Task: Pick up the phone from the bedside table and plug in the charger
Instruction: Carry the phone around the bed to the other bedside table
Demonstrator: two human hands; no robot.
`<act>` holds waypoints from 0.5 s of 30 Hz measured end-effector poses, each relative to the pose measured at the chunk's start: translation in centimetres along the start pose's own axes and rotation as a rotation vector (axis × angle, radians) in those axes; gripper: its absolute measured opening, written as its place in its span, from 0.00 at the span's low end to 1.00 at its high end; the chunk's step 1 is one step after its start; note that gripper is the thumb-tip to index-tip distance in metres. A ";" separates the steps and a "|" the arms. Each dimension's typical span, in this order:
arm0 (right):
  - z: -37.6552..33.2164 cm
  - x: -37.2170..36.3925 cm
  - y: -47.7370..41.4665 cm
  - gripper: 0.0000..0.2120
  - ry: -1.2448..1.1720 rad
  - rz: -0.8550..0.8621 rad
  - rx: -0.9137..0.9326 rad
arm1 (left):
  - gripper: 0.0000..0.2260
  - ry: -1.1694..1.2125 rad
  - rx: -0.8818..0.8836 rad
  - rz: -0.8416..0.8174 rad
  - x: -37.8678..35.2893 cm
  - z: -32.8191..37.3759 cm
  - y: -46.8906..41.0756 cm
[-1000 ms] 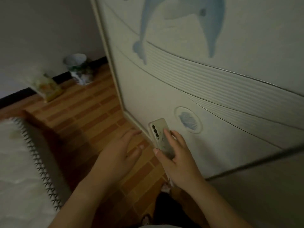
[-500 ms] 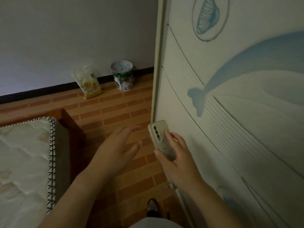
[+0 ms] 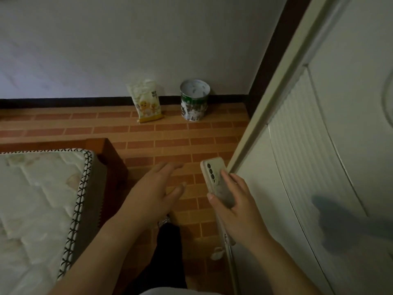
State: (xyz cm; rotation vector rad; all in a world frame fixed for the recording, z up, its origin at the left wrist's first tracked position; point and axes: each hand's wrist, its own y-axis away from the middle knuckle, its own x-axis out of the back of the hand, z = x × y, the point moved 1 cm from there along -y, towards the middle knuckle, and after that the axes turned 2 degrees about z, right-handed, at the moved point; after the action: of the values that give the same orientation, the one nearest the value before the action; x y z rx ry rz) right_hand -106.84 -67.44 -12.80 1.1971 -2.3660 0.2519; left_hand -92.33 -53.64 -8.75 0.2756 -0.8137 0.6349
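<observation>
Gripping the phone (image 3: 217,181) in your right hand (image 3: 238,211), you have it back-side up, its column of camera lenses facing you near the top left corner; your thumb presses the left edge low down, and your fingers (image 3: 228,177) wrap across the pale, patterned case from the right. It is held in the air above the brick-patterned floor (image 3: 170,143), just beside the lower edge of the wardrobe door (image 3: 319,167); whether it touches the door frame, you cannot tell from this angle. Your left hand (image 3: 153,192) hovers empty a little to the left of the phone, palm down, fingers spread loosely and pointing forward, apart from the phone. To your left lies the corner of a mattress (image 3: 40,201) with black-and-white stitched edging, resting on a reddish wooden bed frame (image 3: 110,156). Against the far wall (image 3: 127,43) stand a snack bag (image 3: 146,101), leaning upright, and a round tin (image 3: 194,100) with a green and white label, near each other but not touching. The wardrobe door carries ribbed curved panels and a blue-grey painted shape low on the right; the room is dim.
</observation>
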 end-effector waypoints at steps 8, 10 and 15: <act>-3.9 -5.6 -18.4 0.32 0.074 -0.044 0.015 | 0.22 -0.055 0.007 0.002 7.0 -8.3 -14.5; -5.6 -7.3 -22.6 0.32 0.087 -0.066 0.045 | 0.23 -0.073 0.027 0.029 9.8 -10.5 -17.2; -9.4 -11.7 -31.6 0.31 0.011 -0.164 0.085 | 0.24 -0.086 0.130 0.091 15.2 -16.0 -22.0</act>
State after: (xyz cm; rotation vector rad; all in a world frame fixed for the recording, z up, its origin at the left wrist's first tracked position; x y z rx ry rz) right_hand -72.65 -74.66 -11.85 1.4178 -2.2519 0.3062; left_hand -61.37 -57.15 -7.88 0.3878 -0.8727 0.7673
